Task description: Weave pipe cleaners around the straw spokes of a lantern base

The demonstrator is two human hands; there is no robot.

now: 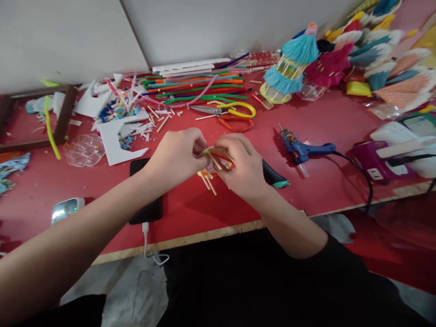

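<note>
Between my hands is a small ring-shaped craft piece with thin wooden sticks [207, 180] poking downward and bits of yellow and orange on it. My left hand [182, 150] pinches its left edge between thumb and fingers. Curled round the other side, my right hand [243, 161] grips the same piece and hides part of it. Behind my right hand lies a dark cutter with a teal end [275, 176]. Beyond both hands rest scissors [235, 111] with one yellow and one orange handle.
A blue glue gun [303, 147] with a black cord lies to the right. A black phone [150, 206] is plugged in under my left forearm. Colourful pipe cleaners [197, 86] and white foam scraps [116, 141] lie behind. A blue fringed paper tower [286, 68] stands at the back right.
</note>
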